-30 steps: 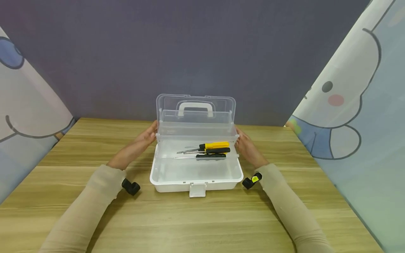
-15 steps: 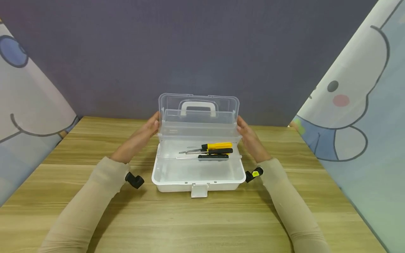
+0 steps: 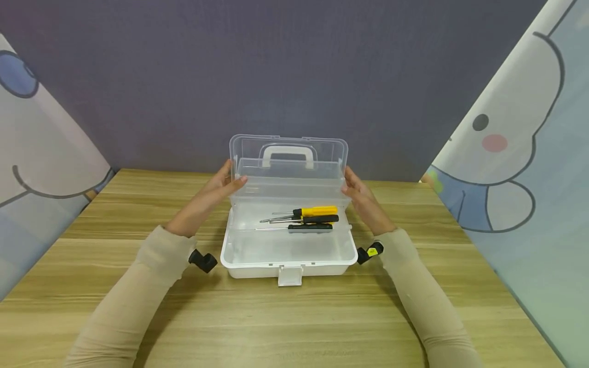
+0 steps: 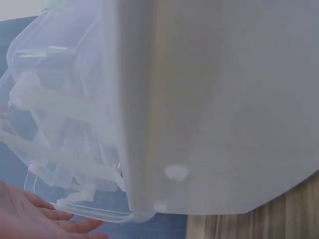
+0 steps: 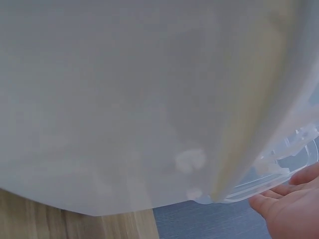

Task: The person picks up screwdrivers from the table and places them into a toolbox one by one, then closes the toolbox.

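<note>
A white toolbox [image 3: 287,272] stands with its clear lid [image 3: 248,143] raised and its clear trays [image 3: 290,186] lifted. Several screwdrivers lie across the inside, one with a yellow handle [image 3: 319,210] and others with black handles [image 3: 319,219]. At the box's left side, my left hand [image 3: 216,190] has its fingers partly behind the lid and its thumb over the tray's left end. In the left wrist view its fingers reach straight along the lid's edge. My right hand [image 3: 363,199] is at the right side, its thumb by the tray end and its fingers beside the lid.
The box rests on a wood-grain table [image 3: 257,327], near a dark grey panel [image 3: 294,76] at the back. Cartoon-printed sheets [image 3: 506,143] flank both sides. A white latch [image 3: 290,276] hangs open at the front.
My left thumb has moved right, over the tray's left end. Both hands have shifted slightly up along the sides. The lid and screwdrivers look the same.
</note>
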{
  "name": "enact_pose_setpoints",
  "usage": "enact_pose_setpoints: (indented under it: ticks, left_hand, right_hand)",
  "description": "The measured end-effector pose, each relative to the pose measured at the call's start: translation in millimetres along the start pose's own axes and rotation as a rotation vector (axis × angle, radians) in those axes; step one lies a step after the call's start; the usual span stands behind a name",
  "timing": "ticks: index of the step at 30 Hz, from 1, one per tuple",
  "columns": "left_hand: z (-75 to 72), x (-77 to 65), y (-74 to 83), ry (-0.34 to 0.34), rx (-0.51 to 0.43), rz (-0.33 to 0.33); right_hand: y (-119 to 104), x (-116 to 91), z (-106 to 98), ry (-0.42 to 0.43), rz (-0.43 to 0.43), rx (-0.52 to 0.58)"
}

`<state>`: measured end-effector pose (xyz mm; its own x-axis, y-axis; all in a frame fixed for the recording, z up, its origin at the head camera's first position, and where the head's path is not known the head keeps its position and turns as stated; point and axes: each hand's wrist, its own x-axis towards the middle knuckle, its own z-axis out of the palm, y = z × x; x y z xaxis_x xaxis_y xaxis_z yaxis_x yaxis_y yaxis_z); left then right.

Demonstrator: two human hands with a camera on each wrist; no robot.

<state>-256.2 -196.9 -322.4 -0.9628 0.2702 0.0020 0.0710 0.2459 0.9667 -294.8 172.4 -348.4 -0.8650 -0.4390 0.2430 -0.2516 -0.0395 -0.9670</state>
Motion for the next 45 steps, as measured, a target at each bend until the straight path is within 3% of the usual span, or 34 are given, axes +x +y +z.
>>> enact_pose_setpoints:
  ticks: [7, 18, 29, 35, 45]
  left_hand:
    - [3.1, 0.4, -0.4, -0.024, -0.041, 0.091]
    - [7.7, -6.4, -4.5, -0.016, -0.033, 0.130]
    - [10.2, -11.8, -8.5, -0.037, -0.038, 0.160]
    - [13.2, -14.7, -11.6, -0.043, -0.026, 0.211]
    - [15.1, -29.6, -13.6, -0.019, 0.087, 0.134]
  right_hand:
    - [0.6, -4.1, 0.2, -0.015, -0.040, -0.003]
    - [2.4, -15.5, -1.9, -0.038, -0.020, -0.082]
    - [5.9, -23.0, -0.1, -0.031, -0.074, -0.084]
    - [8.7, -26.9, 1.1, -0.039, -0.123, -0.081]
    - [9.3, -39.0, 4.9, -0.051, -0.117, -0.082]
